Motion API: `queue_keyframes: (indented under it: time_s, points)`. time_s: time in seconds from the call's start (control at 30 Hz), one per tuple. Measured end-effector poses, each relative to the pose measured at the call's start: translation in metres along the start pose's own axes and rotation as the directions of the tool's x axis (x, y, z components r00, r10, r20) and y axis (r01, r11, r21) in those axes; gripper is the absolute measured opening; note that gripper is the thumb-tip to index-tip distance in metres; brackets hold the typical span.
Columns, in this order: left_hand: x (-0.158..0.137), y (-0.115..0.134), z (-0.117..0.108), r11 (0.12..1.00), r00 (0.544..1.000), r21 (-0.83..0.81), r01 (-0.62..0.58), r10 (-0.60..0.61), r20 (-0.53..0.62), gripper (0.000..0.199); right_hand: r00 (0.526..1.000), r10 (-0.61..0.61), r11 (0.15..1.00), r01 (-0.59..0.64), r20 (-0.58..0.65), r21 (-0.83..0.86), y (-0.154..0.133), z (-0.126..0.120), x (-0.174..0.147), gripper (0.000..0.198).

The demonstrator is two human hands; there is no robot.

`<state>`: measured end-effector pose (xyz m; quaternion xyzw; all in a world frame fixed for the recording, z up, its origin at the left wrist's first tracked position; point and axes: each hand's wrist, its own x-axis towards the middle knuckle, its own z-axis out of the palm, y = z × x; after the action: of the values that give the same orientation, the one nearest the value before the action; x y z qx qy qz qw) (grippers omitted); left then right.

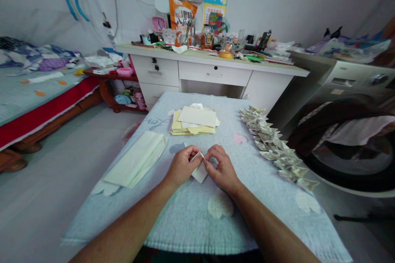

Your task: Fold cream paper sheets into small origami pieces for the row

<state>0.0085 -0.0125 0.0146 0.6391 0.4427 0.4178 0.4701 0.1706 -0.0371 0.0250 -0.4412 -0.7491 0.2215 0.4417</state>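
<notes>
Between my two hands, above the middle of the cloth-covered table [191, 222], is a small folded piece of pale paper [200, 173]. My left hand [182, 166] pinches it from the left. My right hand [222, 169] grips its upper right edge, thumb and fingertips close together. Just beyond my hands lies a stack of cream and yellow paper sheets [194, 130]. A thicker pile of long, pale green folded paper [135, 160] rests to the left. On the right stand rows of pointed folded paper pieces [274, 148].
A white desk [212, 74] crowded with jars, a snack bag [182, 18] and small items stands past the table. To the right is a front-loading washing machine [348, 131] with cloth in its open door. A bed [40, 90] is on the left.
</notes>
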Motion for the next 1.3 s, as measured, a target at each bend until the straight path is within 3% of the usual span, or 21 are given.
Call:
queue_keyframes:
  time_s: [0.2,0.6,0.77,0.93,1.1,1.3]
  points:
    - [0.001,0.0,-0.001,0.998,1.0,0.06,-0.017,0.018,-0.025,0.01,0.999,0.049,0.996,-0.047,-0.021,0.077,-0.001,-0.001,0.002,0.007]
    - [-0.001,0.003,-0.001,0.998,0.999,0.053,-0.04,0.04,0.0,0.009,1.0,-0.023,0.999,0.023,0.02,0.03,-0.002,-0.001,0.001,0.001]
    - [-0.001,0.005,0.0,0.997,0.999,-0.075,0.015,-0.012,0.05,0.01,0.992,0.114,0.985,-0.106,-0.05,0.139,0.002,-0.003,0.001,0.009]
    - [0.0,0.005,0.0,0.991,0.999,-0.133,0.027,-0.022,0.046,0.013,0.959,0.274,0.909,-0.283,0.074,0.306,0.008,0.002,0.0,0.016]
    - [0.0,0.003,-0.002,0.984,0.999,-0.175,0.044,-0.04,0.028,0.016,0.942,0.29,0.867,-0.333,0.169,0.372,0.008,0.006,0.0,0.024]
    - [0.0,0.005,-0.004,0.961,0.995,-0.257,0.098,-0.09,0.042,0.026,0.936,0.298,0.841,-0.351,0.188,0.411,0.01,0.009,0.0,0.027]
